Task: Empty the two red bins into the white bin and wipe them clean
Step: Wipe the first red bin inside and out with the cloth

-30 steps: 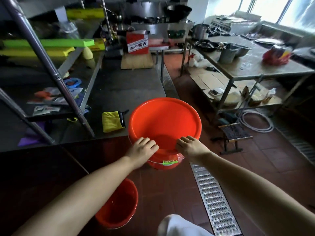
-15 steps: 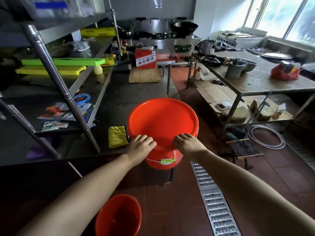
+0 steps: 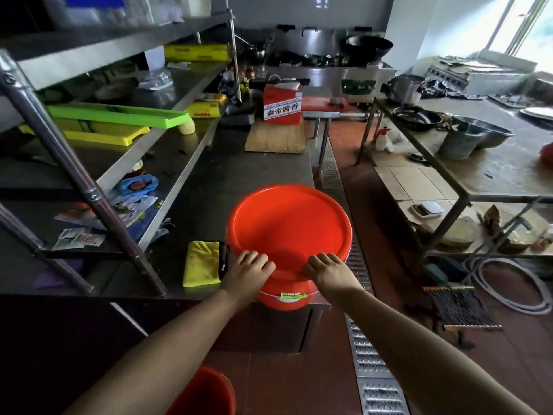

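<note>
The red bin [image 3: 288, 235] sits at the counter [image 3: 239, 175] corner, just right of the yellow cloth [image 3: 202, 263] — our hands, left [image 3: 247, 272] and right [image 3: 329, 272], grip its near rim, and a careless tug could tip it off.

Glossy red plastic bin [image 3: 288, 232], dull steel counter [image 3: 236, 172], fuzzy yellow cloth [image 3: 201, 263]

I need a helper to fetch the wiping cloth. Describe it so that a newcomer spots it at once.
Find the long steel counter on the left. At its near end a red bin stands, both hands on its rim. The yellow cloth lies flat just left of that bin: the only folded, soft yellow thing on the countertop.
</note>
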Demonstrator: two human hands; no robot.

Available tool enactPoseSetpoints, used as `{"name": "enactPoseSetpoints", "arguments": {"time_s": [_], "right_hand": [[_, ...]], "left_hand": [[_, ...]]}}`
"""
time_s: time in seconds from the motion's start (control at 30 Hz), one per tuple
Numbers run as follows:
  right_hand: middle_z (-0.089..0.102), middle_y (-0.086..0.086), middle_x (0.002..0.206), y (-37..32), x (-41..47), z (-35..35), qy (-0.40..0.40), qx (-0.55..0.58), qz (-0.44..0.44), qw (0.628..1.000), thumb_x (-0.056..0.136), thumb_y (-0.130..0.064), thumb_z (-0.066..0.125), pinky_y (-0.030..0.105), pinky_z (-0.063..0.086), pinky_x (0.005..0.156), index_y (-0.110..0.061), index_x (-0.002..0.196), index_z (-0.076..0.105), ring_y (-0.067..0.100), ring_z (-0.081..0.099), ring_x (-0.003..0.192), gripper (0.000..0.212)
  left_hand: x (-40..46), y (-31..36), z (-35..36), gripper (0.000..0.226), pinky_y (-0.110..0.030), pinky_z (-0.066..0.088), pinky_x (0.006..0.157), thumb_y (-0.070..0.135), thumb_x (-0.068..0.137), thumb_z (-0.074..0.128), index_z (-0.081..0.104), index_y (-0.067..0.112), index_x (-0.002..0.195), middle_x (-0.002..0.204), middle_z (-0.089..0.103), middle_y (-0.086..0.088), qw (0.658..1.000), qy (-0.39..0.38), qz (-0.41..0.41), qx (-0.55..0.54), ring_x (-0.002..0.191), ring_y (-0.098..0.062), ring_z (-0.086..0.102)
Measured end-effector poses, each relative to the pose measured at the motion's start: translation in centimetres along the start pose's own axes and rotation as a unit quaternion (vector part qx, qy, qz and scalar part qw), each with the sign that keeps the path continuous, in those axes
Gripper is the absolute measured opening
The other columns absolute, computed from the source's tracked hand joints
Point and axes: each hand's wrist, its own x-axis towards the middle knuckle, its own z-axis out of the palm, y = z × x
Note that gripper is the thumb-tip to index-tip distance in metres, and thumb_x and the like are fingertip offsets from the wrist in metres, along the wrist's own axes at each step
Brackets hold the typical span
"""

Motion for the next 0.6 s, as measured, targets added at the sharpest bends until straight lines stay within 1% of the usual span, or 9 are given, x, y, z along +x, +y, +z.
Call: {"name": "enactPoseSetpoints", "arguments": {"time_s": [0.07, 0.1, 0.17, 0.23, 0.3, 0.33, 0.4, 0.5, 0.6], "right_hand": [[0.063, 0.002, 0.090, 0.8, 1.2, 0.5, -0.020, 0.011, 0.004, 1.000, 0.080, -0.022, 0.077, 0.036, 0.053, 0.070, -0.017, 0.097, 0.068, 0.024, 0.061, 0.079, 0.021], [0.063, 0.002, 0.093, 1.0, 1.7, 0.6, -0.034, 0.024, -0.001, 0.999, 0.080, -0.032, 0.078, 0.036, 0.053, 0.072, -0.018, 0.101, 0.067, 0.024, 0.062, 0.082, 0.027], [0.064, 0.002, 0.100, 0.9, 2.6, 0.6, -0.051, 0.052, -0.024, 0.997, 0.079, -0.053, 0.071, 0.038, 0.053, 0.079, -0.021, 0.111, 0.064, 0.025, 0.063, 0.090, 0.046], [0.064, 0.002, 0.104, -0.1, 3.5, 0.2, -0.035, 0.068, -0.040, 0.996, 0.082, -0.061, 0.062, 0.038, 0.052, 0.081, -0.021, 0.119, 0.061, 0.025, 0.063, 0.093, 0.055], [0.065, 0.003, 0.108, -1.8, 4.7, -0.5, -0.006, 0.073, -0.043, 0.996, 0.088, -0.058, 0.058, 0.039, 0.052, 0.084, -0.019, 0.123, 0.061, 0.025, 0.064, 0.096, 0.052], [0.066, 0.003, 0.109, -2.7, 5.6, -0.8, 0.010, 0.073, -0.044, 0.996, 0.092, -0.053, 0.057, 0.039, 0.052, 0.086, -0.019, 0.123, 0.062, 0.026, 0.064, 0.097, 0.048], [0.066, 0.005, 0.109, -5.0, 7.4, -1.6, 0.052, 0.077, -0.046, 0.995, 0.096, -0.044, 0.055, 0.040, 0.051, 0.086, -0.016, 0.120, 0.065, 0.028, 0.063, 0.097, 0.038], [0.065, 0.006, 0.096, -9.0, 10.3, -2.6, 0.143, 0.078, -0.050, 0.985, 0.099, -0.032, 0.051, 0.041, 0.051, 0.076, -0.013, 0.106, 0.067, 0.030, 0.061, 0.085, 0.026], [0.061, 0.004, 0.086, -12.8, 12.9, -2.9, 0.193, 0.083, -0.074, 0.975, 0.094, -0.021, 0.062, 0.039, 0.048, 0.070, -0.014, 0.096, 0.064, 0.028, 0.058, 0.078, 0.008]], "left_hand": [[0.8, -0.3, 0.3, 0.046, -0.040, 0.041, 0.097, 0.038, 0.071, 0.077, 0.056, 0.023, 0.108, 0.105, 0.057, 0.002, 1.000, -0.014, -0.019, -0.005, 0.099, -0.023, 0.054], [0.9, -0.5, 0.6, 0.049, -0.041, 0.039, 0.102, 0.041, 0.072, 0.075, 0.055, 0.023, 0.114, 0.111, 0.056, 0.001, 1.000, -0.005, -0.023, -0.004, 0.105, -0.024, 0.054], [0.4, -1.1, 1.0, 0.059, -0.047, 0.037, 0.108, 0.043, 0.078, 0.073, 0.053, 0.022, 0.130, 0.126, 0.056, -0.003, 0.999, 0.035, -0.026, -0.006, 0.117, -0.026, 0.052], [-0.9, -2.2, 1.1, 0.069, -0.049, 0.036, 0.110, 0.048, 0.083, 0.068, 0.046, 0.020, 0.142, 0.140, 0.050, -0.006, 0.997, 0.071, -0.038, -0.014, 0.127, -0.027, 0.047], [-2.7, -4.0, 0.9, 0.070, -0.046, 0.034, 0.111, 0.051, 0.088, 0.062, 0.041, 0.019, 0.147, 0.146, 0.045, -0.008, 0.995, 0.084, -0.052, -0.013, 0.131, -0.027, 0.043], [-3.7, -5.0, 0.7, 0.069, -0.044, 0.035, 0.111, 0.051, 0.089, 0.060, 0.041, 0.019, 0.147, 0.145, 0.045, -0.008, 0.995, 0.080, -0.060, -0.012, 0.131, -0.027, 0.043], [-5.8, -7.4, 0.3, 0.065, -0.041, 0.039, 0.106, 0.046, 0.086, 0.064, 0.047, 0.019, 0.143, 0.141, 0.050, -0.007, 0.995, 0.060, -0.076, -0.008, 0.126, -0.026, 0.048], [-8.9, -11.0, 0.0, 0.055, -0.040, 0.048, 0.096, 0.036, 0.078, 0.073, 0.059, 0.020, 0.129, 0.128, 0.059, -0.006, 0.996, 0.037, -0.078, -0.002, 0.116, -0.028, 0.056], [-11.1, -13.9, 0.0, 0.048, -0.038, 0.047, 0.093, 0.035, 0.075, 0.075, 0.062, 0.023, 0.120, 0.121, 0.061, -0.003, 0.996, 0.023, -0.087, 0.001, 0.111, -0.026, 0.057]]}}
